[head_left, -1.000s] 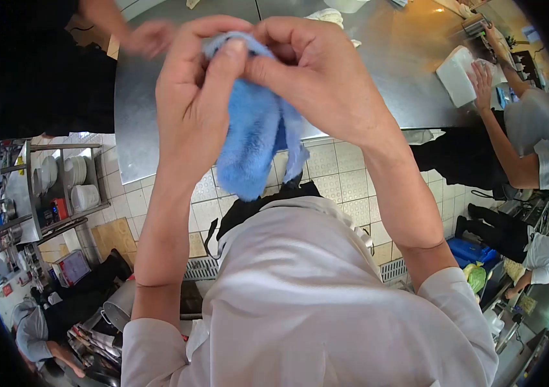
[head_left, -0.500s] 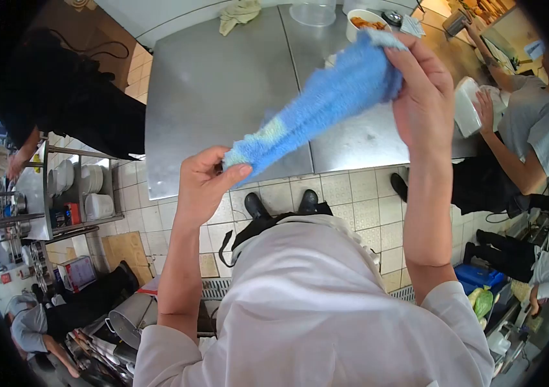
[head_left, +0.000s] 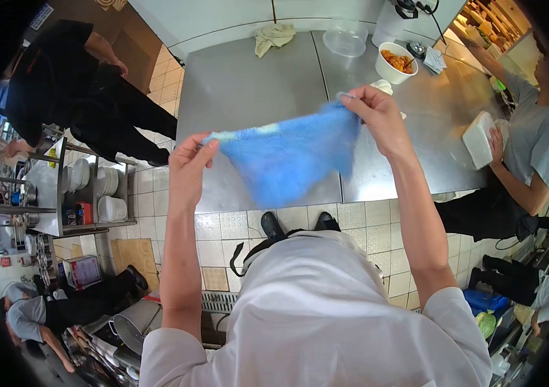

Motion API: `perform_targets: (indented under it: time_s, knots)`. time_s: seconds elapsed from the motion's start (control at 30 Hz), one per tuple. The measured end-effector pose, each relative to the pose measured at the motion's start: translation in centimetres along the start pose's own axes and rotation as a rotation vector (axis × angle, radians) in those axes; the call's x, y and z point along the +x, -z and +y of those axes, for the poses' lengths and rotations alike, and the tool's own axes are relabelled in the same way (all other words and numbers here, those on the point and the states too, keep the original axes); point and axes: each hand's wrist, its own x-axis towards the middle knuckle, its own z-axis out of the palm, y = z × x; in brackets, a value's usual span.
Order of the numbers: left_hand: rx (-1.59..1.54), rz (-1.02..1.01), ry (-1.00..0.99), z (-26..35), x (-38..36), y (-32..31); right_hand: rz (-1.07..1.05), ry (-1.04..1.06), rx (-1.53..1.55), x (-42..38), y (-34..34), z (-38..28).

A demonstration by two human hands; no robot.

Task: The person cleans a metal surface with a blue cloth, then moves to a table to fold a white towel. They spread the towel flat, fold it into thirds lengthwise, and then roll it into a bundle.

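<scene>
A fuzzy blue cloth (head_left: 287,151) with pale patches along its top edge is stretched between my two hands, above the steel table. My left hand (head_left: 190,161) pinches its left corner between thumb and fingers. The opposite corner is gripped by my right hand (head_left: 377,116), held slightly higher. The cloth's lower part hangs down and is blurred by motion. Beneath and beyond it lies the bare metal tabletop (head_left: 242,84).
A crumpled pale cloth (head_left: 274,39), a clear plastic tub (head_left: 345,39) and a white bowl of orange-brown food (head_left: 397,62) stand along the table's back. On the right, a co-worker holds a white container (head_left: 479,140). A person in black (head_left: 61,77) stands left, near shelves of plates (head_left: 106,182).
The blue cloth went from a slanted, bunched strip to a spread, hanging sheet. My right hand came down and left; my left hand rose a little. The view shifted, showing more of the table's back.
</scene>
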Motion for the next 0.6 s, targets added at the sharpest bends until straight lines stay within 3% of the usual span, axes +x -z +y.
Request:
perform_targets:
  time_s: [0.13, 0.3, 0.43, 0.53, 0.6]
  knots:
    - [-0.113, 0.004, -0.089, 3.4, 0.7, 0.5, 0.109, 0.165, 0.153, 0.1, -0.5, -0.2]
    - [0.21, 0.067, -0.075, 0.2, -1.5, 1.4, 0.151, 0.187, 0.124, -2.1, -1.8, 4.2]
    - [0.507, -0.027, 0.181, -4.0, -7.3, 0.4, 0.029, -0.077, -0.06, -6.9, -2.5, 12.1]
    - [0.431, -0.07, 0.268, -7.0, -10.7, 0.5, -0.02, -0.253, -0.042, -10.1, -3.5, 15.0]
    - [0.414, -0.059, 0.309, -7.3, -11.5, 0.5, -0.033, -0.258, -0.042, -11.0, -3.5, 15.5]
